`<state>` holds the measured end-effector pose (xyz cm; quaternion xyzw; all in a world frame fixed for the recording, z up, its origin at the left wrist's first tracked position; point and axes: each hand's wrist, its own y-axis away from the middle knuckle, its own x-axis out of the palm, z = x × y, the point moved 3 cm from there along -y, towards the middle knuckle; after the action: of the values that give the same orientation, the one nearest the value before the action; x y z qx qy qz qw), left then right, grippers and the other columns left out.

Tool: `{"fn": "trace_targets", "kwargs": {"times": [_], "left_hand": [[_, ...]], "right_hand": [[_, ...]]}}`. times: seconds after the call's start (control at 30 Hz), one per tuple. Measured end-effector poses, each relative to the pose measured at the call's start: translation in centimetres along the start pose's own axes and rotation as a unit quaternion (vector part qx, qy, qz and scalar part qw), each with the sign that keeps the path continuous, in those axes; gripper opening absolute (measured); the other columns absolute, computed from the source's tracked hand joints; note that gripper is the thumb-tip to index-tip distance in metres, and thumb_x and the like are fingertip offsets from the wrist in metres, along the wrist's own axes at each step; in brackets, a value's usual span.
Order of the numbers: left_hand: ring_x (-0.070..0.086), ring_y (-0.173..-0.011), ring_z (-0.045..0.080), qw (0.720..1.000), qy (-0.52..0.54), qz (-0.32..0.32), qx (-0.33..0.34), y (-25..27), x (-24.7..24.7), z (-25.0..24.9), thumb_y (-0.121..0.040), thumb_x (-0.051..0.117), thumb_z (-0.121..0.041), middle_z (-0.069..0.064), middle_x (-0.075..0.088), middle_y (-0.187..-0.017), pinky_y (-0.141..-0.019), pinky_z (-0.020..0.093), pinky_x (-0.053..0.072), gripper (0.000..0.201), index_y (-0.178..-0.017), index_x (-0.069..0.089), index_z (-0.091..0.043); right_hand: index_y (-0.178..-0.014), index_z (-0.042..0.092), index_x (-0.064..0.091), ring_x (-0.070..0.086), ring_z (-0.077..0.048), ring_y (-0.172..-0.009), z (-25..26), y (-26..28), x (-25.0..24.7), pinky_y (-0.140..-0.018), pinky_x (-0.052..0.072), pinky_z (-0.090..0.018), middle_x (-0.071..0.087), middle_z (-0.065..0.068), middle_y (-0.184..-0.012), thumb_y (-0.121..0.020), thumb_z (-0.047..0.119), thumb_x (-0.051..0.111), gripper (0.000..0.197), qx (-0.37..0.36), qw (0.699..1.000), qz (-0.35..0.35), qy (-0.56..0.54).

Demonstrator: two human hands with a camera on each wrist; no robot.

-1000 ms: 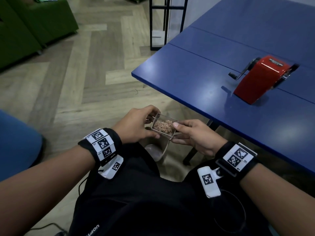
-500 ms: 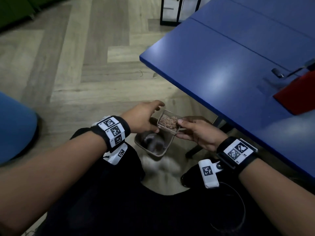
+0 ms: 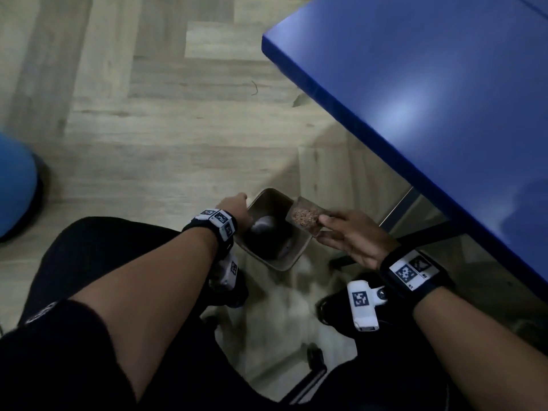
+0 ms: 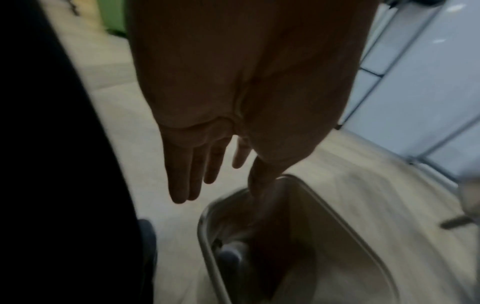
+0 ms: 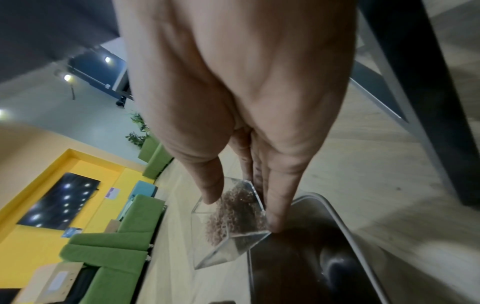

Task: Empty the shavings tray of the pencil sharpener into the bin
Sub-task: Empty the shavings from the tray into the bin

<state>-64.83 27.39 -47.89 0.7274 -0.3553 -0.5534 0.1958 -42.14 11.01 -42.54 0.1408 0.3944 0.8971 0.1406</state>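
Seated person emptying a sharpener's tray, viewed from the head and both wrists. The right hand (image 3: 353,235) pinches the clear shavings tray (image 3: 307,216) between thumb on one wall and fingers pressed together on the opposite wall, a grip that leaves the open side free. The tray is tilted, its mouth over the near rim of the bin (image 3: 289,261), which stands on the wood floor (image 3: 166,126) between the person's knees, beside the blue table (image 3: 421,84). The brown shavings (image 5: 233,211) are bunched inside, none visibly falling, so the pour appears about to begin. The left hand (image 4: 207,144) holds nothing: its fingers hang straight and close together, while the thumb (image 4: 259,183) reaches down over the bin's rim, probably to steady it. Whether the thumb touches the rim cannot be told. The sharpener itself is out of view.
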Motion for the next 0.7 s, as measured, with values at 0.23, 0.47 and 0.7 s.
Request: {"fn": "trace_targets", "kwargs": {"times": [0.23,0.47,0.7], "left_hand": [[0.066,-0.085,0.032,0.994,0.012,0.053,-0.099,-2.7,5.2,3.9,-0.095,0.062,-0.022,0.015,0.075,-0.107,-0.071,0.032,0.047,0.025,-0.110,0.074,-0.006],[0.072,-0.106,0.033,0.995,0.005,0.021,-0.092,-2.9,5.9,4.3,-0.096,0.061,-0.017,0.014,0.076,-0.114,-0.078,0.031,0.051,0.026,-0.113,0.078,-0.008],[0.070,-0.111,0.032,0.994,0.028,-0.023,-0.101,-2.6,6.8,4.7,-0.096,0.061,-0.014,0.015,0.073,-0.119,-0.076,0.030,0.045,0.027,-0.118,0.074,-0.007]], "right_hand": [[-0.136,0.000,0.062,0.073,-0.033,-0.116,-4.3,-4.6,-0.4,-0.104,0.058,-0.043,0.072,-0.023,-0.131,-0.103,0.009,0.068,0.035,0.035,0.999,-0.040,0.011],[-0.124,0.011,0.060,0.070,-0.034,-0.121,-7.2,-8.6,0.5,-0.104,0.059,-0.046,0.064,-0.021,-0.141,-0.098,0.011,0.075,0.029,0.049,0.992,-0.104,0.057],[-0.118,0.026,0.062,0.072,-0.025,-0.109,-8.9,-10.9,2.1,-0.103,0.057,-0.041,0.073,-0.001,-0.115,-0.080,0.034,0.090,0.048,-0.009,0.945,-0.194,0.263]]}}
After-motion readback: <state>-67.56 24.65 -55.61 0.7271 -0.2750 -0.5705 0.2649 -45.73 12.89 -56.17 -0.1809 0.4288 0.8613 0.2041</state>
